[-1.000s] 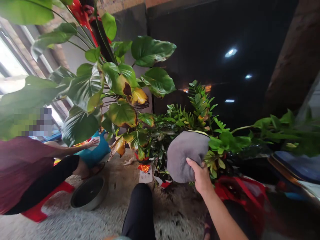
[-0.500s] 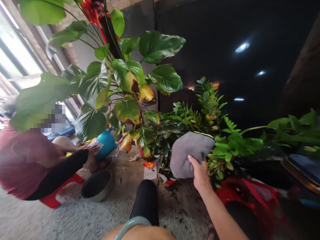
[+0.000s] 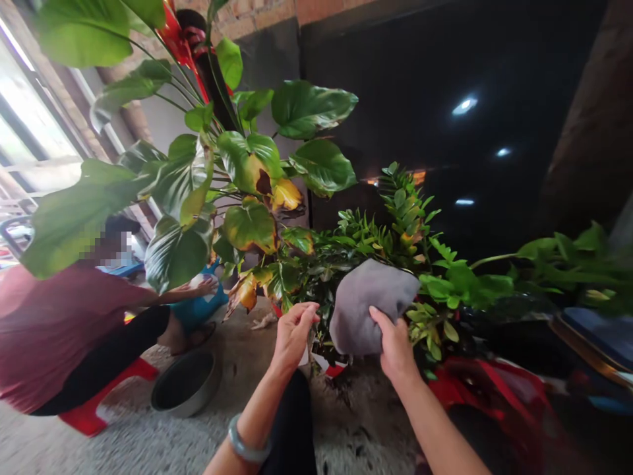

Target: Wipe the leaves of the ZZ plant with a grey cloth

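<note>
My right hand (image 3: 398,346) grips the lower edge of a folded grey cloth (image 3: 368,303), thumb lying on top of it. The cloth is spread fairly flat in front of leafy potted plants (image 3: 403,211). To its left, my left hand (image 3: 294,333) is raised with its fingers curled and pressed together, apart from the cloth. Whether anything tiny is pinched there I cannot see. A bangle (image 3: 247,442) circles the left wrist. Large green leaves (image 3: 250,227), some yellow and brown at the edges, hang above that hand.
A co-worker (image 3: 74,323) sits at the left on a red stool (image 3: 109,396), one hand at a blue container (image 3: 202,307). A grey basin (image 3: 185,386) stands on the concrete floor. At the right lie a red plastic bag (image 3: 499,389) and a dark, blue-topped box (image 3: 601,336).
My left hand has risen into view from the bottom, now covering the printed card and red packet. The cloth stays in my right hand. The co-worker's hand has shifted at the blue container.
</note>
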Available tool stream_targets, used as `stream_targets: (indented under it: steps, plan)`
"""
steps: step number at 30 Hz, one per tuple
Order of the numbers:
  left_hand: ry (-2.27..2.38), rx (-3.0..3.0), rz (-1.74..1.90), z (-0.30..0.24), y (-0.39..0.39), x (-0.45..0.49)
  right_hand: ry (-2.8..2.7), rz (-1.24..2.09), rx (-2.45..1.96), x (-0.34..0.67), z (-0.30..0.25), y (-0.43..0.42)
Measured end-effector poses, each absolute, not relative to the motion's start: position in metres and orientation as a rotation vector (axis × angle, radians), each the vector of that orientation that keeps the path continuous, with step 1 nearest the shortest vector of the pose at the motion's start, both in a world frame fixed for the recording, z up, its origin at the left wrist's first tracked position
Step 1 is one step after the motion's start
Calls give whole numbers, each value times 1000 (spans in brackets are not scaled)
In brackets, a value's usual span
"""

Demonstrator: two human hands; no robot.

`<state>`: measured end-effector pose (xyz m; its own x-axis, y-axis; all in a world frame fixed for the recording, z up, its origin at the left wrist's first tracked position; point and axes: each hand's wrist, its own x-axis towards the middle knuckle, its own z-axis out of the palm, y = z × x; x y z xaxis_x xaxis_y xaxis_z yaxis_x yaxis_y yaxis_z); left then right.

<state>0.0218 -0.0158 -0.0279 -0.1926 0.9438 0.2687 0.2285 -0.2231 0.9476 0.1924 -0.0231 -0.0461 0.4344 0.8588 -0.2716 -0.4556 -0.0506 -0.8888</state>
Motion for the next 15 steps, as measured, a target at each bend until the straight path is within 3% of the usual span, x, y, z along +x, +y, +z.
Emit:
stream_targets:
  steps: [7,11,15]
  plan:
    - [1761,1835,1089,-115,-7,-5,-416,1429,-1202,181,-104,-59]
    - [1679,1936,984,-130,-3,-6,-398,1302,-1076,189,-70,-48]
    - [1528,1848,1115,-139,8,0,-322,1361,-948,185,-31,-21]
